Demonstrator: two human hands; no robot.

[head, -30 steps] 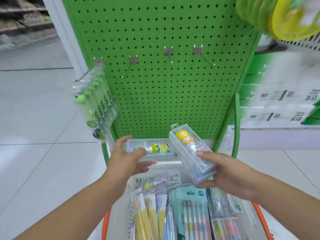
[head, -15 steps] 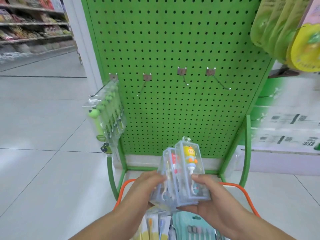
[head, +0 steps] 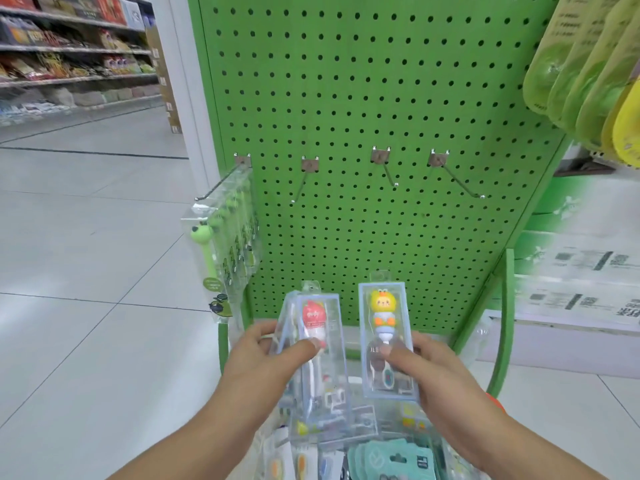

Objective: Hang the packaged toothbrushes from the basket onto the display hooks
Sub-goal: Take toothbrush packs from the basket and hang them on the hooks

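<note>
My left hand [head: 263,362] grips a clear box with a red-and-white character toothbrush [head: 313,327], held upright, with at least one more clear box behind it. My right hand [head: 426,368] grips a separate clear box with a yellow duck toothbrush [head: 382,323], also upright. Both boxes are below the green pegboard [head: 363,98]. Three bare hooks [head: 388,171] stick out of the board; the leftmost hook [head: 221,183] carries several green frog toothbrush packs [head: 225,247]. The basket [head: 495,405] with more toothbrush packs lies under my hands.
Green and yellow packs [head: 588,71] hang at the upper right. The green stand frame [head: 505,323] curves down on the right beside white cartons [head: 581,292]. Store shelves [head: 69,57] line the far left across the tiled floor.
My hands lifted the clear boxes from the basket, turned them upright, then drew them apart, red one left and duck one right. The camera view tilted up toward the pegboard.
</note>
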